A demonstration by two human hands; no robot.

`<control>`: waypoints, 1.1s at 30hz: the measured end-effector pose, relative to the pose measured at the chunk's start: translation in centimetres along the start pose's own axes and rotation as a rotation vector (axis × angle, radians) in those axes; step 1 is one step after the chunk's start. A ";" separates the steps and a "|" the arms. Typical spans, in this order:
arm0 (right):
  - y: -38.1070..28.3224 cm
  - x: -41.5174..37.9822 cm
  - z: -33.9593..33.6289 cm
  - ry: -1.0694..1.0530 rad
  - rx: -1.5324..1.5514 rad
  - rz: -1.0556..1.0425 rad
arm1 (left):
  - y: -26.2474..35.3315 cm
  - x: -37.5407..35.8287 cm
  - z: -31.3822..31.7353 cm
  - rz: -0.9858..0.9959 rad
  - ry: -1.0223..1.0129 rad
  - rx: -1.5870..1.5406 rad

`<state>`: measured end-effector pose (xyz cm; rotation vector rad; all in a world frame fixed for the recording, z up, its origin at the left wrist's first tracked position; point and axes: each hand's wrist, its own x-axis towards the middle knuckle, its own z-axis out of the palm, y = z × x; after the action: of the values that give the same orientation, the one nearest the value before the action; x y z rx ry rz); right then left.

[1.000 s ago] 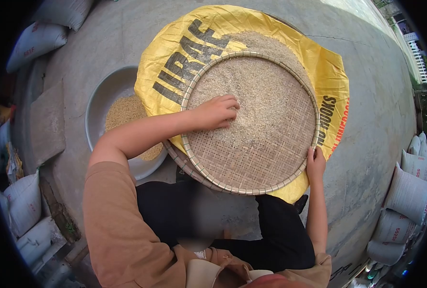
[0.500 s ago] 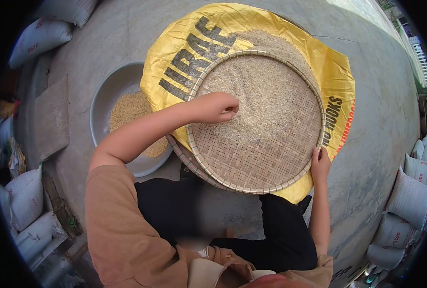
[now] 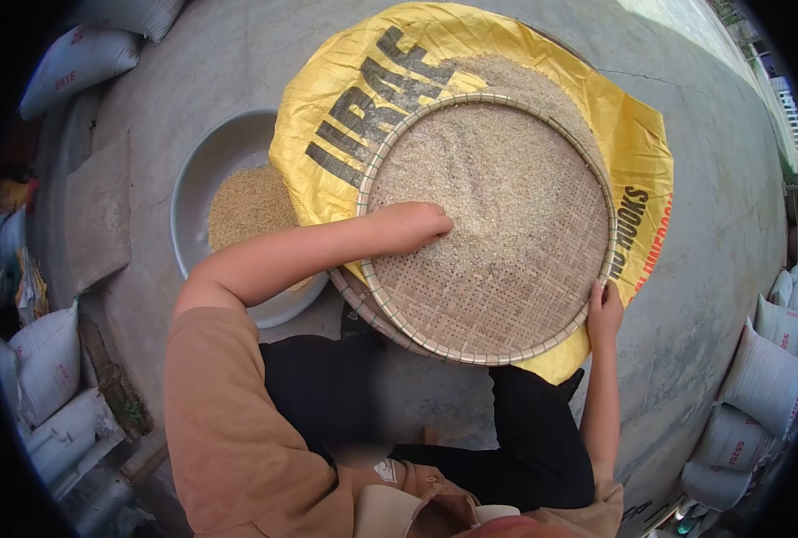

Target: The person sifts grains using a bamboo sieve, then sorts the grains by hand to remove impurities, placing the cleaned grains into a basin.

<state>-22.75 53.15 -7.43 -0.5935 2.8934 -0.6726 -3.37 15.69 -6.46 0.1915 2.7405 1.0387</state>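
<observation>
A round woven bamboo winnowing tray (image 3: 524, 318) lies in front of me, with pale grain (image 3: 507, 188) spread over its upper and middle part. My left hand (image 3: 414, 227) is over the tray's left half, fingers curled together at the grain; what they pinch, if anything, is hidden. At the tray's lower right, my right hand (image 3: 606, 309) grips the bamboo rim. Beneath the tray is a yellow printed sack (image 3: 327, 108), with more pale grain (image 3: 524, 76) heaped on it beyond the far rim.
Left of the tray, a metal basin (image 3: 188, 179) holds golden-brown grain (image 3: 247, 206), partly behind my left forearm. Filled white sacks (image 3: 762, 377) are piled at the right, and others (image 3: 45, 363) at the left. A flat slab (image 3: 99, 215) lies on the concrete floor.
My left hand has lowered toward me over the tray, its fingers now nearer the grain. The right hand keeps its hold on the rim. The whole view has shifted slightly.
</observation>
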 end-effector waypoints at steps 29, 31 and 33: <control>0.0 -0.1 0.0 -0.007 -0.019 0.015 | 0.0 0.2 -0.1 -0.155 0.022 -0.145; -0.2 0.0 -0.2 -0.014 -0.021 0.019 | 0.2 0.4 -0.7 -0.366 -0.096 -0.697; -0.2 -0.1 -0.2 -0.020 -0.023 0.023 | 0.0 0.3 -1.1 -0.417 -0.163 -0.960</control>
<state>-22.63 53.11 -7.13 -0.5654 2.8886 -0.6280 -3.94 15.05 -5.73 -0.4012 1.7472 1.9051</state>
